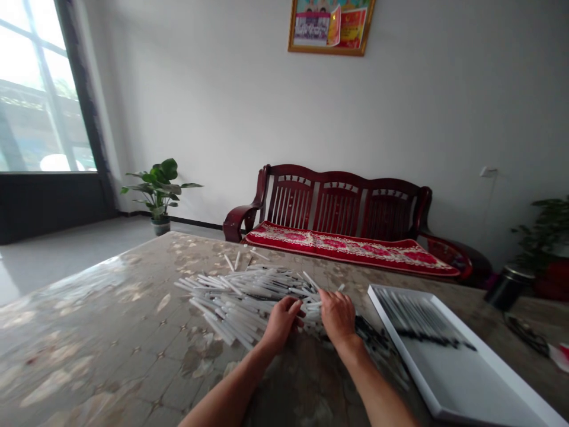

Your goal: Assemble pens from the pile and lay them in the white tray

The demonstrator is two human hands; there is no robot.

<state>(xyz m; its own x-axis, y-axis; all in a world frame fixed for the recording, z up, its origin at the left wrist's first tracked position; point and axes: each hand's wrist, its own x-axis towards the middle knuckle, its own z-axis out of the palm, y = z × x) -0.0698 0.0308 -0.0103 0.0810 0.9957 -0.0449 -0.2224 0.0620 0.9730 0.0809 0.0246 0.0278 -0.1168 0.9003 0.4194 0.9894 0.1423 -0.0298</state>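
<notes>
A loose pile of thin white tubes [242,296] lies in the middle of a patterned table [111,344]. My left hand [281,323] rests on the near right edge of the pile, fingers curled onto the tubes. My right hand [338,314] is beside it, fingers bent down into the pile where white tubes meet some dark-tipped ones [377,344]. What each hand grips is hidden under the fingers. A white tray [480,385] to the right holds a row of similar tubes with dark ends [422,323].
A dark red wooden bench [347,219] with a red cushion stands behind the table. A potted plant [159,190] is near the window at left. A dark container [507,287] and another plant [544,231] are at the far right.
</notes>
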